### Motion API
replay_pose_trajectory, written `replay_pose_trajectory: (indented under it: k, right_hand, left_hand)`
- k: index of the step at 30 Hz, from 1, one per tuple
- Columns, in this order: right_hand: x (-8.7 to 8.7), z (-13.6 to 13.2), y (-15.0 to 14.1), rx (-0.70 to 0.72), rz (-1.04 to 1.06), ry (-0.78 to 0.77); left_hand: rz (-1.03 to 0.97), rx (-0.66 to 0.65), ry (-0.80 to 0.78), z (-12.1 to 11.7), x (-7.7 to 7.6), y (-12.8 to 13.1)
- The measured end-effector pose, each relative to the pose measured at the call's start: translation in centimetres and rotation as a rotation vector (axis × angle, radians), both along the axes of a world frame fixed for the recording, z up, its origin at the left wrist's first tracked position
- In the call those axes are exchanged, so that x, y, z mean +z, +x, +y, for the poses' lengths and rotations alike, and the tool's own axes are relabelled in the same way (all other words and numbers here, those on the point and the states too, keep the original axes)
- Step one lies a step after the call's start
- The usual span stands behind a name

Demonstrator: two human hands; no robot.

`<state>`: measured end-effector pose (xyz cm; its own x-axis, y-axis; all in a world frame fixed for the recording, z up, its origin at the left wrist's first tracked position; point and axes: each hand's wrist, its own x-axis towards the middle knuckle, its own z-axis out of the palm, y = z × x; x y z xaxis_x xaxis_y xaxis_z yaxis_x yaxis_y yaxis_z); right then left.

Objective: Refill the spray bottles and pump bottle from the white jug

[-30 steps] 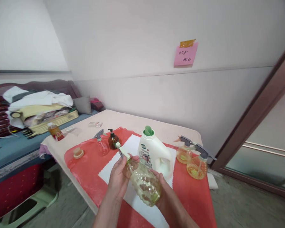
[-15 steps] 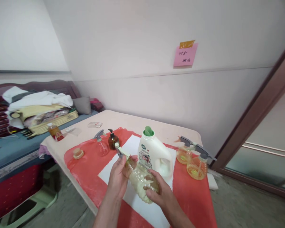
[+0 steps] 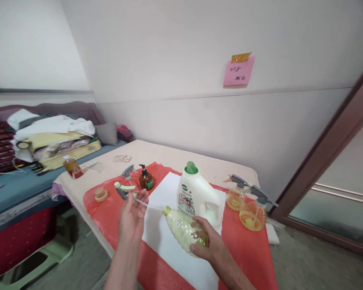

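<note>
My left hand (image 3: 133, 211) holds a grey and pale green trigger sprayer head (image 3: 125, 188), its thin tube pointing right toward the bottle's mouth. Whether the tube's tip is still inside the neck is hard to tell. My right hand (image 3: 204, 237) grips a clear yellowish ribbed bottle (image 3: 183, 227) near its base, tilted with the open neck to the left. Behind the bottle stands a white detergent jug (image 3: 196, 193) with a green spout (image 3: 191, 167) and no cap on it. A white sheet (image 3: 169, 253) lies beneath, on a red cloth (image 3: 245, 257).
Two spray bottles with yellow liquid (image 3: 252, 217) stand at the right. A brown pump bottle (image 3: 146, 179), another sprayer (image 3: 128, 171) and a beige cap (image 3: 101, 194) are at the left. An amber bottle (image 3: 72, 167) sits by the table's left edge, near the bed.
My left hand has pulled the sprayer head off the bottle's neck and moved left, baring the tube. My right hand still holds the bottle, now slightly further right.
</note>
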<state>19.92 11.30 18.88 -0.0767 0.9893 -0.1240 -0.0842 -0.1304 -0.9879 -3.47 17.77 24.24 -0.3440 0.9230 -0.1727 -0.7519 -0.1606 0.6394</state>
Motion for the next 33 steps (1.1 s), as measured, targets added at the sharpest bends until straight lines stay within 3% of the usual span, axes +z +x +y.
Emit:
replay_pose_trajectory:
  k: [4, 6, 13, 17, 21, 28, 33]
  right_hand:
    - [-2.7, 1.4, -0.4, -0.071, 0.140, -0.037]
    - [-4.0, 2.1, -0.9, -0.107, 0.209, -0.047]
    - [-6.1, 2.2, -2.7, -0.146, 0.204, -0.027]
    - [-6.6, 1.8, -3.8, -0.164, 0.096, -0.015]
    - [-7.0, 3.0, -5.6, -0.166, -0.001, 0.030]
    - [-8.1, 5.7, -9.9, -0.195, -0.218, 0.103]
    - [-9.0, 5.9, -10.5, -0.168, -0.292, 0.133]
  left_hand:
    - [0.078, 0.316, 0.010, -0.2, 0.4, -1.4]
    - [0.104, 0.391, 0.009, -0.3, 0.6, -1.6]
    - [0.139, 0.370, 0.010, -0.4, 1.0, -1.0]
    - [0.140, 0.469, 0.025, -0.4, 1.4, -1.5]
    - [0.100, 0.528, 0.028, -0.5, 1.7, -2.2]
    - [0.039, 0.512, 0.017, -0.4, 2.0, -3.0]
    - [0.037, 0.507, 0.004, -0.5, 2.1, -3.2]
